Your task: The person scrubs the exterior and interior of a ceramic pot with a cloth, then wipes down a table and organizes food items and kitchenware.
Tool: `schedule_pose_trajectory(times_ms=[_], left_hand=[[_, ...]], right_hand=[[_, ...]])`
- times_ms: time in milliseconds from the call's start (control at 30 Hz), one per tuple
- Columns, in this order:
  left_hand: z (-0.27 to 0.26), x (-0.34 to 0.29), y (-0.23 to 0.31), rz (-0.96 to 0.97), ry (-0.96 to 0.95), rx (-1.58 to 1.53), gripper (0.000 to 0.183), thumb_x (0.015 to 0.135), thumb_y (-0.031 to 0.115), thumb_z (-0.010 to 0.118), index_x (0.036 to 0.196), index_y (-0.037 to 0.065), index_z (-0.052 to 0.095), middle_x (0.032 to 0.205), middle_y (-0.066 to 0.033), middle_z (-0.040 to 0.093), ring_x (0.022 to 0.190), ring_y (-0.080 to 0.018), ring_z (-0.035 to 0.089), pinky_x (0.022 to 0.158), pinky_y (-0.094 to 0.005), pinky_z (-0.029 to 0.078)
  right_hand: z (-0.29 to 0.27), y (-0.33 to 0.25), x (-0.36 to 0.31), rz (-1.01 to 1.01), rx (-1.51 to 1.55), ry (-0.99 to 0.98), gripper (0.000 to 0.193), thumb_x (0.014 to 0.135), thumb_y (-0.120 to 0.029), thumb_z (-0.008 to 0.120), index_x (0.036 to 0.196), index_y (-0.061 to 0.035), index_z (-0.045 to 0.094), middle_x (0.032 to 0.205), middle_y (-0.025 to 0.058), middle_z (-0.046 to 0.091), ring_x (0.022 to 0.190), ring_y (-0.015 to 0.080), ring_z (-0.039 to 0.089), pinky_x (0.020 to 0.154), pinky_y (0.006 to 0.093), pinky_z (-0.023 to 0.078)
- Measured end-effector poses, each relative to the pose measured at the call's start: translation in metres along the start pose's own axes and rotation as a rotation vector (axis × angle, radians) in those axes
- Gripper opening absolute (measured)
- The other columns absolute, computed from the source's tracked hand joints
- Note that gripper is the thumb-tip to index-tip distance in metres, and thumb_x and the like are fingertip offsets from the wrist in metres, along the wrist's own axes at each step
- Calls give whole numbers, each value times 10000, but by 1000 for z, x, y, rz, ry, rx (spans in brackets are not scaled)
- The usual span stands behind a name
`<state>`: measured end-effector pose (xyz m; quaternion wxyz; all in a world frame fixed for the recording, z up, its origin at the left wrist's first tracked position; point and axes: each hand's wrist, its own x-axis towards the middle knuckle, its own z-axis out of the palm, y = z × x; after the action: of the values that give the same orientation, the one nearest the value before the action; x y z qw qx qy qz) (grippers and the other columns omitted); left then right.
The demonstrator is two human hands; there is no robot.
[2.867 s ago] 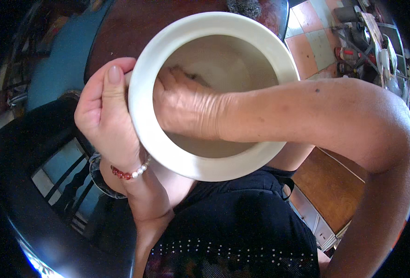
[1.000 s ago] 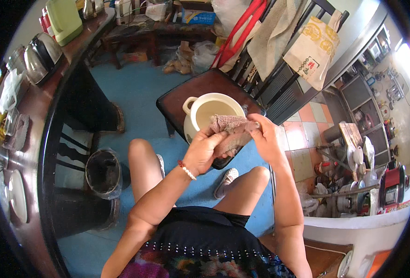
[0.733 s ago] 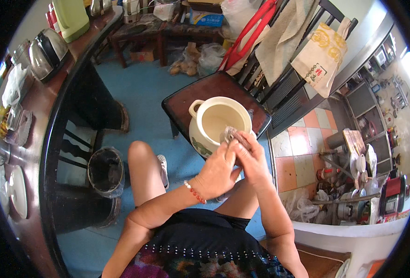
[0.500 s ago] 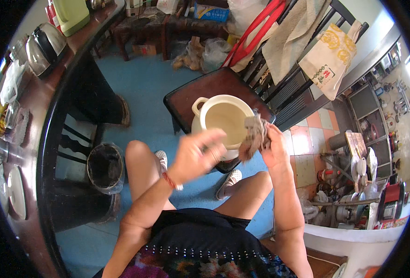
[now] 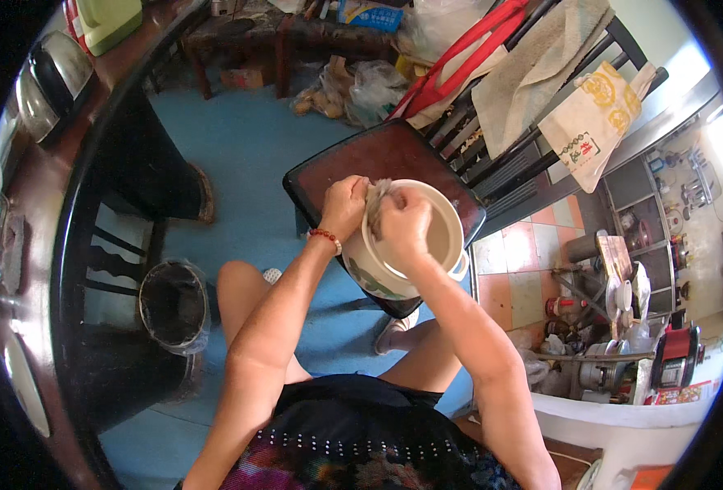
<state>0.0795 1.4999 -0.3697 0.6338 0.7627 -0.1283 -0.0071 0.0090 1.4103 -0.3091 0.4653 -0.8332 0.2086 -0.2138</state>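
A cream ceramic pot (image 5: 382,276) with a painted pattern on its side rests on the dark wooden chair seat. My left hand (image 5: 344,207), a bead bracelet at the wrist, is closed at the pot's left side, where its handle was seen a moment ago; the handle is hidden by the fingers. A second handle (image 5: 460,266) shows at the lower right of the rim. Bunched in my right hand (image 5: 406,220) is a grey-brown rag (image 5: 379,196), pressed on the left part of the rim and its inner wall.
The chair seat (image 5: 337,159) carries the pot; a towel (image 5: 513,90) and a printed cloth bag (image 5: 594,122) hang on the chair back. A lined waste bin (image 5: 174,306) stands at left, beside the dark counter (image 5: 92,163). Plastic bags (image 5: 374,90) lie on the floor behind.
My left hand has gone from in front of the pot to its left side and closed there. My right hand has carried the rag from the right rim to the left rim. The pot has turned.
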Motion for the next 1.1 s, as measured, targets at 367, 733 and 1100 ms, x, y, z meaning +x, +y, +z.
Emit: schedule_pose_trajectory(times_ms=[367, 733, 1100], left_hand=[[4, -3, 9, -36, 48, -51, 302, 902, 236, 489, 834, 30, 699, 799, -169, 677, 735, -312, 656, 699, -389, 494], [2, 0, 5, 2, -11, -63, 282, 893, 226, 519, 858, 2, 687, 815, -192, 674, 756, -312, 664, 701, -385, 499], [2, -7, 11, -25, 103, -41, 289, 895, 230, 509, 820, 26, 701, 776, -151, 685, 713, -269, 665, 682, -359, 499]], right_hand=[[-34, 9, -28, -426, -206, -446, 104, 713, -23, 495, 747, 16, 586, 698, 211, 577, 653, 383, 573, 603, 419, 453], [-116, 22, 58, -1191, -805, -635, 182, 651, -26, 597, 829, -63, 588, 1062, 95, 555, 1049, 298, 494, 861, 422, 419], [-149, 31, 8, -547, -550, -624, 230, 650, 21, 525, 864, -25, 598, 875, 149, 577, 831, 323, 601, 750, 375, 509]])
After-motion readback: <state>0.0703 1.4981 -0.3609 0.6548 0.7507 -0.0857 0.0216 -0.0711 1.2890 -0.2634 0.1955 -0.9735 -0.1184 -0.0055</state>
